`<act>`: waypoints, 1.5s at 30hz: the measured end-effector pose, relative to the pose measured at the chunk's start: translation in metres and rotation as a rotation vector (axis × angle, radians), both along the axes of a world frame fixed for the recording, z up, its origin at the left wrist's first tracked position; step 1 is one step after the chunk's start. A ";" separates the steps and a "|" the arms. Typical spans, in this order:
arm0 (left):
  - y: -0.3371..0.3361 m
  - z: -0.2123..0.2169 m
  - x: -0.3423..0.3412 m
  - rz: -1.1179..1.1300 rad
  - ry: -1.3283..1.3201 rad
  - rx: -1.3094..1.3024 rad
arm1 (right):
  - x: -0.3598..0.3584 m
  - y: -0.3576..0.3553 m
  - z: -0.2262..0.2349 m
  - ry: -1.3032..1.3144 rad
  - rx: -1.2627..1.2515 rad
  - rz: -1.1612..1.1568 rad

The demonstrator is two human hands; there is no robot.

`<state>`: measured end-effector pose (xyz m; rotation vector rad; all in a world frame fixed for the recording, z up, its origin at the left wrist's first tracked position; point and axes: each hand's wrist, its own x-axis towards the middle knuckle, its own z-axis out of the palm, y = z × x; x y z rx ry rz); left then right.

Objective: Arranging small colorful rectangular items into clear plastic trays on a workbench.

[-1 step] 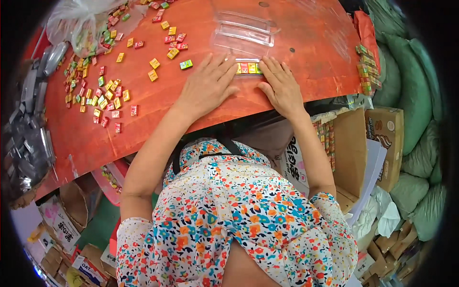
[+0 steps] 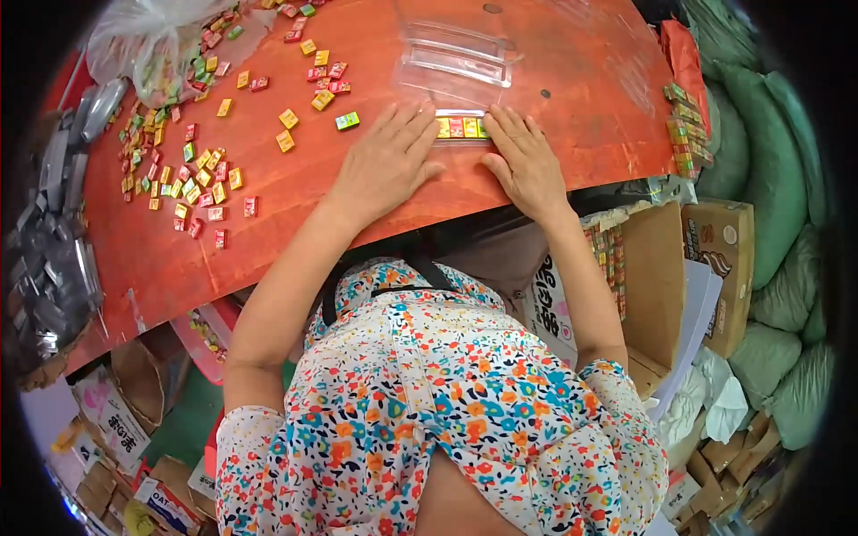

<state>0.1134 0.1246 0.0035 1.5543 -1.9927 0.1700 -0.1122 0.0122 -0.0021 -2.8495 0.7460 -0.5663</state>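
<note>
A row of small yellow, red and green boxes [image 2: 462, 128] sits in a narrow clear plastic tray [image 2: 461, 141] on the red table. My left hand [image 2: 384, 165] lies flat over the tray's left end, fingers stretched out. At the other end, my right hand [image 2: 525, 168] rests with its fingers extended and its thumb apart. Both hands hide the tray's ends. Just beyond are clear plastic trays [image 2: 456, 64] with nothing seen in them. A loose green box [image 2: 348, 121] lies left of my left hand.
Many loose little boxes [image 2: 201, 179] spread over the table's left side, near a clear plastic bag [image 2: 147, 45]. A heap of plastic trays [image 2: 49, 259] lines the left edge. Stacked little boxes [image 2: 686, 134] stand at the right edge, above an open carton [image 2: 652, 277]. Green sacks [image 2: 746, 152] lie beyond.
My left hand's fingers have shifted slightly left, showing a little more of the leftmost yellow box. My right hand stays put.
</note>
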 end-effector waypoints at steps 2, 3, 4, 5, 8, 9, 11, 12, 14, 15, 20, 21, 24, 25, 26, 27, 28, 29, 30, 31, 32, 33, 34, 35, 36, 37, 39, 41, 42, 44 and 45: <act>0.003 -0.007 0.000 -0.004 -0.055 0.046 | 0.001 0.001 0.001 0.001 0.002 -0.001; 0.004 -0.010 0.000 -0.010 -0.111 0.093 | 0.002 0.001 0.001 0.012 -0.003 0.009; 0.004 -0.012 0.000 -0.008 -0.111 0.091 | 0.004 0.001 0.002 0.024 -0.008 0.021; 0.006 -0.012 0.000 0.007 -0.102 0.124 | 0.004 0.002 0.002 0.024 -0.009 0.025; 0.012 -0.012 -0.004 0.041 -0.140 0.184 | 0.007 0.000 0.001 0.016 0.001 0.054; 0.012 -0.013 -0.005 0.051 -0.185 0.214 | 0.006 0.001 0.000 0.031 -0.001 0.046; 0.013 -0.017 -0.010 0.048 -0.122 0.223 | 0.005 0.002 -0.001 0.039 -0.005 0.071; 0.015 -0.018 -0.012 0.021 -0.055 0.232 | 0.002 0.002 -0.001 0.068 -0.001 0.047; 0.018 -0.018 -0.016 0.051 -0.041 0.258 | 0.000 0.002 -0.002 0.109 -0.014 0.029; 0.018 -0.016 -0.017 0.050 -0.028 0.283 | 0.000 0.002 -0.002 0.107 -0.020 0.066; 0.028 -0.009 -0.028 0.049 0.011 0.340 | -0.008 0.000 0.006 0.094 -0.074 0.079; 0.032 -0.008 -0.032 0.072 0.017 0.340 | -0.009 -0.003 0.009 0.093 -0.068 0.072; 0.048 0.001 -0.036 0.085 0.132 0.120 | 0.015 -0.011 0.027 0.006 -0.050 0.072; 0.054 0.006 -0.028 0.095 0.135 0.119 | 0.028 -0.013 0.033 -0.050 -0.037 0.058; 0.065 0.012 -0.016 0.152 0.135 0.137 | 0.048 -0.011 0.040 -0.041 -0.078 0.106; 0.076 0.017 -0.002 0.206 0.136 0.154 | 0.068 -0.004 0.043 -0.036 -0.012 0.147; 0.087 0.021 0.009 0.325 0.064 0.140 | 0.084 0.004 0.044 -0.047 0.058 0.179; 0.102 0.021 0.024 0.448 0.004 0.124 | 0.106 0.016 0.046 -0.027 0.018 0.250; 0.116 0.023 0.039 0.576 -0.056 0.188 | 0.128 0.023 0.044 -0.019 -0.009 0.375; 0.128 0.024 0.053 0.693 -0.114 0.248 | 0.146 0.030 0.042 -0.014 0.036 0.406; 0.143 0.019 0.064 0.709 -0.114 0.250 | 0.166 0.039 0.039 -0.017 0.088 0.456; 0.157 0.011 0.074 0.786 -0.096 0.270 | 0.183 0.046 0.034 -0.018 0.089 0.465; 0.168 0.004 0.081 0.860 -0.077 0.290 | 0.199 0.052 0.027 -0.016 0.047 0.492; 0.178 -0.002 0.084 0.871 -0.075 0.292 | 0.209 0.060 0.022 -0.012 0.005 0.523; 0.187 -0.008 0.084 0.885 -0.062 0.324 | 0.215 0.069 0.019 -0.011 0.007 0.531; 0.193 -0.013 0.084 0.897 -0.047 0.355 | 0.219 0.077 0.015 0.024 0.004 0.587; 0.201 -0.016 0.079 0.909 -0.018 0.333 | 0.221 0.087 0.012 0.066 0.007 0.662; 0.201 -0.016 0.077 0.943 0.048 0.285 | 0.219 0.087 0.013 0.078 -0.022 0.666; 0.203 -0.016 0.076 0.949 0.055 0.288 | 0.220 0.086 0.014 0.019 -0.007 0.639; 0.204 -0.014 0.076 0.928 0.098 0.188 | 0.226 0.092 0.021 -0.022 0.057 0.644; 0.206 -0.011 0.076 0.929 0.103 0.188 | 0.229 0.095 0.025 -0.069 0.120 0.642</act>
